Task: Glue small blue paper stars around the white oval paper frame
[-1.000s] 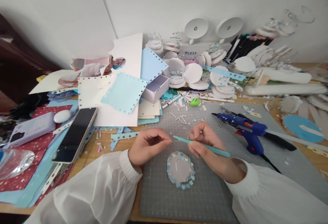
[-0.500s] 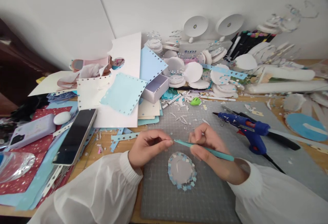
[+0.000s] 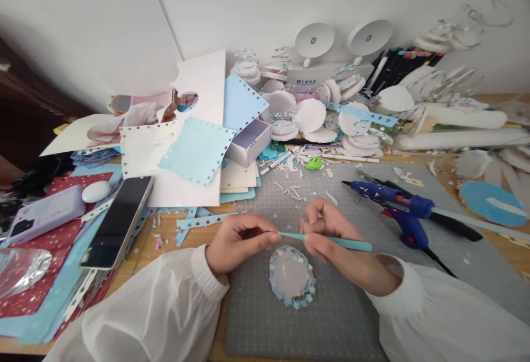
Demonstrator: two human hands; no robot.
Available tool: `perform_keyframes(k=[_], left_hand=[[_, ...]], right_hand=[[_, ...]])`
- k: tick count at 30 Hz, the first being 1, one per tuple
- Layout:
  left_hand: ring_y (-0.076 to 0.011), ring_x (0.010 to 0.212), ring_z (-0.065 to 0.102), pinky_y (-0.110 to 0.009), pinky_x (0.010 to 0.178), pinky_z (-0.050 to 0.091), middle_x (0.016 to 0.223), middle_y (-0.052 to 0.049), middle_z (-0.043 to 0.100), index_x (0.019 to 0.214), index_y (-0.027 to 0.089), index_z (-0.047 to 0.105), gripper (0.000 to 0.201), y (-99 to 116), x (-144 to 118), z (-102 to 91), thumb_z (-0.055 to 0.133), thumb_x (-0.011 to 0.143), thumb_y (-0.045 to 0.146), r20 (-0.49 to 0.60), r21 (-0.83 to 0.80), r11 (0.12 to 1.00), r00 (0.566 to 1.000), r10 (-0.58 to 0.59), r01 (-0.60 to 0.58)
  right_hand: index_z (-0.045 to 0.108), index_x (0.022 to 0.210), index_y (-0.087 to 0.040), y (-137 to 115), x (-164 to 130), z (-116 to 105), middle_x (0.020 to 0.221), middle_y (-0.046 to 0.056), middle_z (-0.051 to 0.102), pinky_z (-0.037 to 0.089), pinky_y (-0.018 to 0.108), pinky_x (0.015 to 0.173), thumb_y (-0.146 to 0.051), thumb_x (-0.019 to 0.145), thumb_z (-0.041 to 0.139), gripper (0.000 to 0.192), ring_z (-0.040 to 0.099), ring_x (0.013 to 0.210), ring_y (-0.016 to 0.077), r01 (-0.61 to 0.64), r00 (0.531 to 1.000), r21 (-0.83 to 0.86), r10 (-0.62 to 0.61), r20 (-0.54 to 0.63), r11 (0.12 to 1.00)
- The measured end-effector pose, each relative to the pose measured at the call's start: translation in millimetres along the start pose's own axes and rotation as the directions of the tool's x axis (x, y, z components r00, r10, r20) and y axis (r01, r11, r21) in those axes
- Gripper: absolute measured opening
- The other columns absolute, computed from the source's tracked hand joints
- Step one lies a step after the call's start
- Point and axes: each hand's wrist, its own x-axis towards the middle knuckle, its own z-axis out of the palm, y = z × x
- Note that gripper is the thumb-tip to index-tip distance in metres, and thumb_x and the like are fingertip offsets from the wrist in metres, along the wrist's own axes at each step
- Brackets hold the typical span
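On a grey cutting mat, a paper disc ringed with blue flowers lies just below both hands. Above it, the right hand grips a teal tool, whose tip meets the pinched fingers of the left hand. Farther right rests a blue glue gun; a phone lies left.

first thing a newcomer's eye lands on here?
Both hands at centre: the right hand holds a teal tool, its tip at the left hand fingertips, above a white disc ringed with blue flowers on the grey mat. A blue glue gun lies right; paper scraps pile up behind.
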Motion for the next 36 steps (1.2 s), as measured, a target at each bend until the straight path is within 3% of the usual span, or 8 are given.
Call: perform_keyframes(k=[15,19,22,24,27,31,33,36], left_hand=[[-0.0088,0.055,0.052,-0.020,0.053,0.040,0.065,-0.004,0.063,0.076,0.010,0.070,0.007,0.4,-1.2,0.0,0.067,0.077,0.016,0.006,-0.025,1.000,1.000,0.008,-0.008],[-0.0089,0.055,0.051,-0.020,0.053,0.040,0.064,-0.005,0.063,0.074,0.009,0.070,0.010,2.6,-0.5,-0.8,0.066,0.077,0.018,0.006,0.005,1.000,1.000,0.017,-0.017],[-0.0099,0.053,0.051,-0.021,0.052,0.040,0.059,-0.005,0.062,0.075,0.009,0.071,0.016,4.5,0.7,-1.0,0.064,0.079,0.023,0.031,0.023,0.999,0.999,0.028,-0.029],[-0.0108,0.052,0.051,-0.021,0.052,0.040,0.054,-0.005,0.060,0.072,0.009,0.071,0.023,6.0,1.1,-0.8,0.062,0.082,0.028,0.056,0.039,0.999,0.998,0.035,-0.037],[-0.0117,0.051,0.050,-0.023,0.054,0.041,0.050,-0.005,0.058,0.058,0.011,0.066,0.040,7.6,0.6,-0.7,0.055,0.086,0.037,0.097,0.044,0.998,0.994,0.047,-0.051],[-0.0096,0.046,0.043,-0.023,0.048,0.035,0.045,-0.002,0.050,0.046,0.013,0.054,0.053,5.9,-0.2,-1.7,0.051,0.085,0.049,0.061,0.051,0.999,0.998,-0.002,-0.001],[-0.0078,0.043,0.035,-0.022,0.044,0.028,0.042,0.001,0.042,0.043,0.013,0.048,0.055,4.0,-0.2,-2.7,0.056,0.080,0.053,-0.016,0.023,0.998,0.999,-0.052,0.052],[-0.0069,0.044,0.030,-0.022,0.044,0.025,0.041,0.004,0.037,0.041,0.014,0.044,0.052,0.9,0.2,-4.6,0.064,0.072,0.050,-0.110,-0.072,0.992,0.988,-0.112,0.105]], right_hand=[[0.036,0.086,-0.024,-6.7,4.5,0.2,0.054,-0.009,0.030,0.016,0.026,0.048,-0.027,0.089,0.051,0.016,0.025,0.048,0.0087,-0.012,0.998,0.130,0.019,-0.054,0.991],[0.034,0.087,-0.025,-4.5,-0.1,1.1,0.059,-0.007,0.033,0.019,0.026,0.048,-0.025,0.091,0.046,0.013,0.028,0.050,0.0092,0.038,0.997,-0.003,-0.038,-0.074,0.999],[0.033,0.089,-0.025,-4.1,-4.0,4.1,0.067,-0.005,0.037,0.025,0.025,0.049,-0.020,0.092,0.042,0.011,0.033,0.054,0.0104,0.099,0.988,-0.278,-0.128,-0.088,0.955],[0.033,0.091,-0.025,-6.0,-3.2,7.0,0.069,-0.004,0.039,0.029,0.027,0.052,-0.015,0.089,0.043,0.014,0.037,0.058,0.0121,0.201,0.966,-0.532,-0.256,-0.031,0.823],[0.037,0.088,-0.024,-12.7,4.8,13.9,0.068,-0.002,0.043,0.031,0.031,0.058,-0.007,0.085,0.043,0.018,0.039,0.063,0.0152,0.405,0.892,-0.821,-0.370,0.258,0.403],[0.045,0.081,-0.024,-23.8,20.8,31.9,0.068,0.002,0.051,0.031,0.035,0.062,-0.005,0.087,0.036,0.022,0.039,0.064,0.0187,0.560,0.771,-0.820,-0.284,0.569,-0.123],[0.048,0.080,-0.023,-28.2,27.7,42.7,0.067,0.002,0.051,0.031,0.035,0.060,-0.006,0.090,0.034,0.024,0.039,0.063,0.0191,0.551,0.760,-0.788,-0.226,0.610,-0.273],[0.051,0.082,-0.021,-34.1,33.3,54.7,0.066,0.003,0.049,0.030,0.034,0.059,-0.007,0.091,0.031,0.026,0.040,0.063,0.0189,0.494,0.801,-0.791,-0.165,0.575,-0.361]])
